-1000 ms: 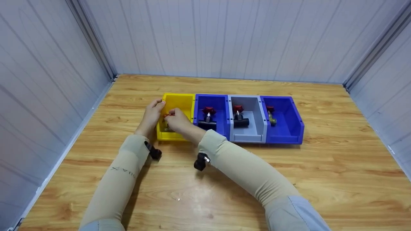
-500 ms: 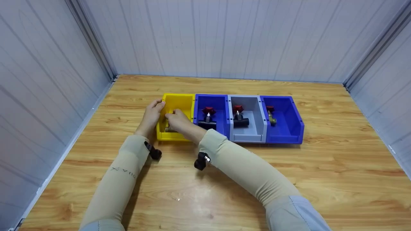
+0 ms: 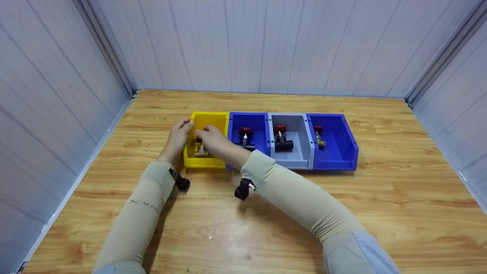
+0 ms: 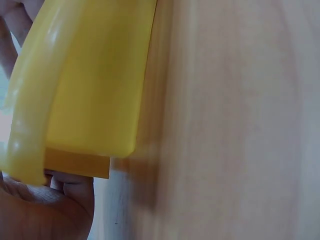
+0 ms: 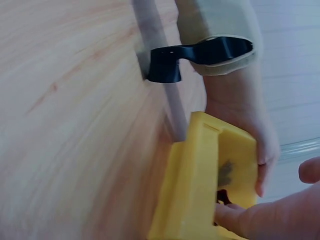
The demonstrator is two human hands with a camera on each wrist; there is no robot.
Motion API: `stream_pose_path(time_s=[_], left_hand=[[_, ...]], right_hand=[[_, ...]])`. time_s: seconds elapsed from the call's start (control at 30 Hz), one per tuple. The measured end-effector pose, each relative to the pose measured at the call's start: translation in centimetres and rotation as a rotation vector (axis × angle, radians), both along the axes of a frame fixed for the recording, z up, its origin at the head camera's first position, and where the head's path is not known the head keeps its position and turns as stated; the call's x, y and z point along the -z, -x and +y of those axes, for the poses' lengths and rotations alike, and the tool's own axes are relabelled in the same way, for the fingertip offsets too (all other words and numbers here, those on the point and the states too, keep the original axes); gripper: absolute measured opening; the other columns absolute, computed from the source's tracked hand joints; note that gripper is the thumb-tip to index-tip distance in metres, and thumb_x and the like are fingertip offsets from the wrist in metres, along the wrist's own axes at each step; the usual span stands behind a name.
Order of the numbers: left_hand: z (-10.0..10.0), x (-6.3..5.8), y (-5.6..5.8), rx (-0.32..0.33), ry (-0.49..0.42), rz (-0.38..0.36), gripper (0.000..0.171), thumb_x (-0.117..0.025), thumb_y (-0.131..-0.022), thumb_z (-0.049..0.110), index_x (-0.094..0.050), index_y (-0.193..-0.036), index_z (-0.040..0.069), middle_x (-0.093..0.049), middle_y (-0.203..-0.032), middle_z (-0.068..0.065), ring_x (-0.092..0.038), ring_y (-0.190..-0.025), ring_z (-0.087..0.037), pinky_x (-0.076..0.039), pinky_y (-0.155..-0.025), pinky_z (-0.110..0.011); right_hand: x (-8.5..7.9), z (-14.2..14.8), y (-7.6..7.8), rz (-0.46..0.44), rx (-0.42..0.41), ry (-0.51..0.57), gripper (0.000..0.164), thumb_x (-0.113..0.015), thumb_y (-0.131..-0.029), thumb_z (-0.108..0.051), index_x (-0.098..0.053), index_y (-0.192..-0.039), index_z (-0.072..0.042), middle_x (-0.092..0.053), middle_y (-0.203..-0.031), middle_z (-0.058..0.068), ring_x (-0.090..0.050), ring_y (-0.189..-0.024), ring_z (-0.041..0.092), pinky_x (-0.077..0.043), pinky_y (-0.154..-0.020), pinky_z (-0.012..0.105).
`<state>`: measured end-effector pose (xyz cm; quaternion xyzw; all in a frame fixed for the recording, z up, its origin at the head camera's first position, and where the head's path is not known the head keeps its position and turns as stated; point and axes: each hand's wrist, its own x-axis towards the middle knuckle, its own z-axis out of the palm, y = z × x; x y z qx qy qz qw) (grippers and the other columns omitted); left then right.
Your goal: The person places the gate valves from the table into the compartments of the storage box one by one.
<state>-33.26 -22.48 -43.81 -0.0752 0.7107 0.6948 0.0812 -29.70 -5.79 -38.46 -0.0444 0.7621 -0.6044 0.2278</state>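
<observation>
At the left end of the row stands a yellow bin [image 3: 210, 163]. A brass valve with a red handle [image 3: 201, 152] lies inside it, near the left wall. My left hand [image 3: 178, 139] grips the bin's left wall, with fingertips over the rim. The right hand [image 3: 218, 142] is over the bin, above and to the right of the valve; thumb and fingers are apart, and no object shows between them. In the right wrist view, the right hand's fingers [image 5: 232, 219] reach inside the bin, close to the dark handle.
A blue bin [image 3: 262, 118] and a grey bin [image 3: 300, 164] each hold a black valve with a red handle. The far-right blue bin [image 3: 338, 165] holds a brass valve [image 3: 320, 141]. Panel walls [image 3: 247, 45] enclose the wooden table [image 3: 399, 171].
My right hand has let go of the valve's red handle and drawn slightly right and up. The brass valve now shows in the yellow bin. The left hand keeps its hold.
</observation>
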Motion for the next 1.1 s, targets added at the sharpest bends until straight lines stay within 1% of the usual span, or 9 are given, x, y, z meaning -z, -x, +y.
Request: stream_pose_path(time_s=[0.1,0.17,0.3,0.5,0.6,0.7,0.77,0.93,1.1], left_hand=[[-0.1,0.0,0.1,-0.007,0.036,0.012,0.047,-0.039,-0.118,0.036,-0.048,-0.158,0.012,-0.045,-0.166,-0.008,-0.042,-0.151,-0.021,-0.031,-0.13,-0.041],[-0.1,0.0,0.2,-0.012,0.06,0.018,0.048,-0.039,-0.118,0.036,-0.048,-0.158,0.011,-0.046,-0.165,-0.009,-0.044,-0.149,-0.023,-0.033,-0.128,-0.041],[-0.3,0.0,0.3,-0.011,0.093,0.022,0.05,-0.038,-0.118,0.037,-0.046,-0.159,0.01,-0.049,-0.161,-0.011,-0.049,-0.141,-0.022,-0.038,-0.122,-0.038],[-0.2,0.1,0.2,-0.007,0.054,0.028,0.05,-0.039,-0.118,0.036,-0.044,-0.16,0.01,-0.052,-0.154,-0.01,-0.053,-0.132,-0.02,-0.043,-0.116,-0.034],[-0.2,0.1,0.3,-0.007,0.066,0.032,0.051,-0.039,-0.118,0.036,-0.044,-0.16,0.009,-0.05,-0.158,-0.012,-0.051,-0.138,-0.023,-0.04,-0.121,-0.037],[-0.4,0.1,0.4,-0.008,0.104,0.041,0.053,-0.04,-0.117,0.037,-0.042,-0.162,0.008,-0.046,-0.165,-0.013,-0.044,-0.15,-0.026,-0.032,-0.129,-0.041],[-0.4,0.0,0.5,-0.006,0.117,0.051,0.054,-0.041,-0.117,0.037,-0.042,-0.162,0.006,-0.044,-0.167,-0.015,-0.04,-0.154,-0.028,-0.028,-0.132,-0.043],[-0.3,0.2,0.5,0.001,0.095,0.067,0.051,-0.041,-0.117,0.035,-0.044,-0.159,0.005,-0.047,-0.164,-0.016,-0.042,-0.153,-0.03,-0.03,-0.131,-0.043],[-0.2,0.2,0.5,0.01,0.08,0.06,0.051,-0.04,-0.118,0.036,-0.044,-0.159,0.007,-0.047,-0.165,-0.015,-0.043,-0.152,-0.03,-0.031,-0.13,-0.044]], right_hand=[[-0.6,0.7,0.1,-0.025,-0.024,0.074,0.061,-0.045,-0.117,-0.032,-0.033,-0.168,-0.001,-0.043,-0.169,0.022,-0.045,-0.156,0.036,-0.04,-0.126,0.051],[-0.9,1.3,0.2,-0.037,-0.04,0.117,0.059,-0.045,-0.117,-0.032,-0.036,-0.166,-0.001,-0.046,-0.165,0.025,-0.049,-0.152,0.04,-0.042,-0.124,0.054],[-1.3,2.4,0.4,-0.033,-0.068,0.149,0.055,-0.045,-0.118,-0.032,-0.04,-0.162,-0.001,-0.053,-0.156,0.028,-0.056,-0.145,0.043,-0.044,-0.123,0.056],[-2.0,4.2,0.1,0.002,-0.106,0.163,0.053,-0.041,-0.119,-0.031,-0.04,-0.162,0.0,-0.061,-0.148,0.025,-0.061,-0.139,0.042,-0.05,-0.118,0.052],[-2.2,4.9,-0.1,0.015,-0.103,0.164,0.051,-0.042,-0.118,-0.03,-0.043,-0.16,-0.002,-0.062,-0.147,0.024,-0.062,-0.139,0.043,-0.05,-0.117,0.053],[-2.4,5.4,-0.2,0.031,-0.095,0.154,0.049,-0.045,-0.118,-0.03,-0.046,-0.158,-0.003,-0.064,-0.144,0.021,-0.062,-0.138,0.044,-0.051,-0.117,0.054],[-2.5,5.9,-0.2,0.045,-0.093,0.141,0.049,-0.046,-0.117,-0.03,-0.046,-0.159,-0.004,-0.064,-0.144,0.021,-0.064,-0.136,0.042,-0.051,-0.116,0.053],[-2.5,7.2,-0.3,0.069,-0.083,0.128,0.05,-0.048,-0.117,-0.031,-0.047,-0.159,-0.005,-0.067,-0.142,0.019,-0.069,-0.13,0.037,-0.056,-0.111,0.047],[-2.5,8.4,-0.3,0.074,-0.066,0.147,0.049,-0.05,-0.116,-0.029,-0.048,-0.159,-0.005,-0.068,-0.137,0.018,-0.07,-0.126,0.037,-0.059,-0.107,0.044]])
